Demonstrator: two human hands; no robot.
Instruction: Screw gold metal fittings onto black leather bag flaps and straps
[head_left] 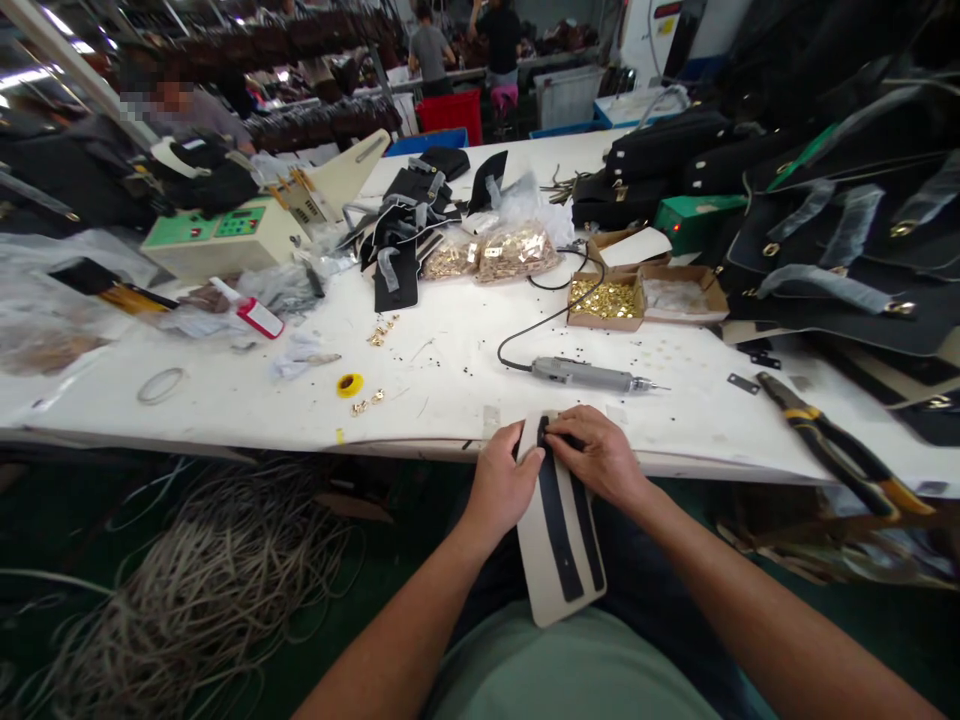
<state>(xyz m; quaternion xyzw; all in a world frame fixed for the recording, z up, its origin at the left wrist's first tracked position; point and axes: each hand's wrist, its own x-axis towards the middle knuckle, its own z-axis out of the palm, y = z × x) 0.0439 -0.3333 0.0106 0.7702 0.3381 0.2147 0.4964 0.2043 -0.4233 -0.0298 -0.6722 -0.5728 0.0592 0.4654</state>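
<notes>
A beige panel with two black strips [541,560] rests between my lap and the table's front edge, tilted. My left hand [504,482] grips its left side, the thumb lying on top near the upper end. My right hand [596,452] is at the panel's upper right, its fingertips pinched together over the top of a black strip. Whatever sits between those fingertips is too small to make out. Just beyond the hands, a grey electric screwdriver [585,375] lies on the table with its bit pointing right.
Pliers [832,435] lie at the right edge. Behind the screwdriver stands a cardboard box of gold-coloured parts [606,300]. Yellow tape [349,385], a red-and-white bottle [259,317] and bagged metal pieces [517,250] are on the table [442,420]. Black bags [862,260] are piled right.
</notes>
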